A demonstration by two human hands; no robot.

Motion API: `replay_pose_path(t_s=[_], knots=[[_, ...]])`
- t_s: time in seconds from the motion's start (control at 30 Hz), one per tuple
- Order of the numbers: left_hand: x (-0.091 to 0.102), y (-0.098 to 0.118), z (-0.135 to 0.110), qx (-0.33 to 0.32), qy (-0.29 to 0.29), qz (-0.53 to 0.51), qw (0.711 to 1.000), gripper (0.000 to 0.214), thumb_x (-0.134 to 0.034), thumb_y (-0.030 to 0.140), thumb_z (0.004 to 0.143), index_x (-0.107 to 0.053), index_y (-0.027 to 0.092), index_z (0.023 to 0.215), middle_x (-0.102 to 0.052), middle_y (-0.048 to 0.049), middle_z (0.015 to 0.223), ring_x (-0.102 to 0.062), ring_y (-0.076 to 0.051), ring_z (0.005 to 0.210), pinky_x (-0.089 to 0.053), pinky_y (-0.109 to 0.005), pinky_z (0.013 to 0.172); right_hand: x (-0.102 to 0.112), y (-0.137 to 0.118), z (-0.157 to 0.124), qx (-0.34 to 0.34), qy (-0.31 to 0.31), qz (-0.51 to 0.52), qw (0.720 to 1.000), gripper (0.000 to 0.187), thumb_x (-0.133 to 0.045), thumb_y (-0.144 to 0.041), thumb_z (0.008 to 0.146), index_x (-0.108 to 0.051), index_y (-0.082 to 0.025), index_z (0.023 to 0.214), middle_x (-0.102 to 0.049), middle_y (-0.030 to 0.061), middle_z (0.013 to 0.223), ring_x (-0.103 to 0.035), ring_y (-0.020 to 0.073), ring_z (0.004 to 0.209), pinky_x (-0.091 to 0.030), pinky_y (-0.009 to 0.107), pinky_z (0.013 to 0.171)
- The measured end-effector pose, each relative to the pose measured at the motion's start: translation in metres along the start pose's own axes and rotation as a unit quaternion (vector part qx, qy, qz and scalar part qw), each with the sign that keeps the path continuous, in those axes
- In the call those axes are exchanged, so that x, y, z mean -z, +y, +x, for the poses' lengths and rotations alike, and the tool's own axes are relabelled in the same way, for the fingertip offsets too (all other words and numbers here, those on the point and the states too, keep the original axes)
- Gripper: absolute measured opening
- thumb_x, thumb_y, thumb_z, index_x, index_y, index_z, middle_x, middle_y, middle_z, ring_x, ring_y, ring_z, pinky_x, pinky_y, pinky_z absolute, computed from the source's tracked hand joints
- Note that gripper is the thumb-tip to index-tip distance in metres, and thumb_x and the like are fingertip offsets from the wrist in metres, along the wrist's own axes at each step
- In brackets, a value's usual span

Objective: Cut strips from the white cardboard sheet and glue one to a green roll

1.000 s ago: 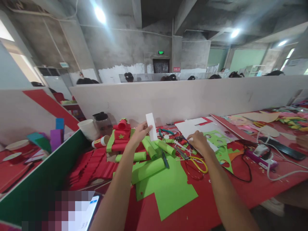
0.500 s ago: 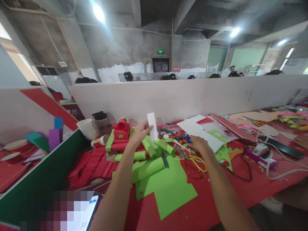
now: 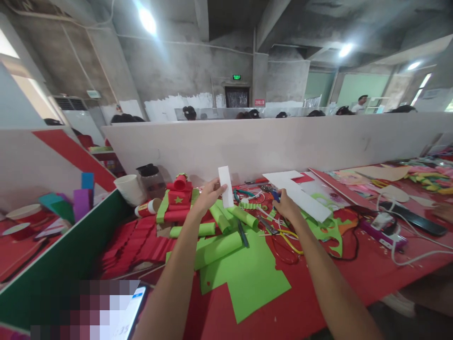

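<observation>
Two bare forearms reach out over a red table. Nearest lies a phone, then a cut green sheet and a heap of green rolls, with yellow scissors to the right of them.

Past the rolls, the left hand pinches a white strip by its lower end and holds it upright, clear of the table. The right hand is curled around a small blue tool, whose kind I cannot make out, at the near edge of a white sheet. Whether it also grips that sheet I cannot tell.

To my eye the strip is cut loose and the work is at the point of taking a tool to it. That calls for bringing the hands together and steadying the strip, which is limp and held at one end only.

Behind stand a red paper model, a cup and a pale partition.
</observation>
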State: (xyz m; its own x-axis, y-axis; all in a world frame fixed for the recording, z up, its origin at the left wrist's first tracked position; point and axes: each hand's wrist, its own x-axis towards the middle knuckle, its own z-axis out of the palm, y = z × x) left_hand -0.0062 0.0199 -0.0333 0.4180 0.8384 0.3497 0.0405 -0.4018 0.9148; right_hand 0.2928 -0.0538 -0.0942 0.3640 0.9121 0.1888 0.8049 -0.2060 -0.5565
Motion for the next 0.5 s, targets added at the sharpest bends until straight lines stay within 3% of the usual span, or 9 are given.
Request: replay_pose_path(t_s=[0.07, 0.2, 0.33, 0.5], knots=[[-0.001, 0.001, 0.0, 0.002, -0.001, -0.004, 1.0, 0.048, -0.071, 0.046, 0.073, -0.063, 0.015, 0.11, -0.072, -0.0082, 0.093, -0.067, -0.023, 0.081, -0.052, -0.03, 0.066, -0.003, -0.001, 0.0, -0.006, -0.024, 0.153, 0.988, 0.049, -0.057, -0.031, 0.082, -0.041, -0.022, 0.127, -0.071, 0.0043, 0.084, -0.07, 0.0229, 0.074, -0.05, 0.031, 0.066], [-0.002, 0.001, -0.003, 0.009, -0.005, -0.006, 1.0, 0.043, -0.069, 0.042, 0.074, -0.063, 0.015, 0.107, -0.071, -0.0068, 0.09, -0.066, -0.022, 0.079, -0.052, -0.031, 0.067, -0.01, -0.004, -0.003, -0.024, -0.119, 0.412, 0.903, 0.055, -0.061, -0.03, 0.079, -0.04, -0.025, 0.13, -0.068, -0.0023, 0.07, -0.07, 0.0203, 0.064, -0.045, 0.023, 0.048], [-0.003, -0.004, -0.002, 0.029, 0.024, 0.016, 0.999, 0.029, -0.06, 0.032, 0.076, -0.062, 0.016, 0.1, -0.069, -0.0039, 0.087, -0.064, -0.019, 0.075, -0.051, -0.028, 0.066, -0.015, -0.013, -0.007, -0.03, -0.143, 0.514, 0.845, 0.046, -0.063, -0.024, 0.077, -0.049, -0.025, 0.121, -0.069, -0.0002, 0.078, -0.072, 0.0198, 0.074, -0.043, 0.02, 0.045], [-0.016, -0.008, -0.001, 0.124, 0.079, -0.055, 0.988, 0.024, -0.059, 0.028, 0.075, -0.055, 0.017, 0.096, -0.063, -0.0002, 0.071, -0.059, -0.014, 0.058, -0.046, -0.024, 0.053, -0.015, -0.027, -0.012, -0.016, -0.164, 0.626, 0.763, 0.041, -0.063, -0.02, 0.078, -0.052, -0.027, 0.117, -0.071, 0.0005, 0.088, -0.073, 0.0184, 0.076, -0.052, 0.024, 0.054]])
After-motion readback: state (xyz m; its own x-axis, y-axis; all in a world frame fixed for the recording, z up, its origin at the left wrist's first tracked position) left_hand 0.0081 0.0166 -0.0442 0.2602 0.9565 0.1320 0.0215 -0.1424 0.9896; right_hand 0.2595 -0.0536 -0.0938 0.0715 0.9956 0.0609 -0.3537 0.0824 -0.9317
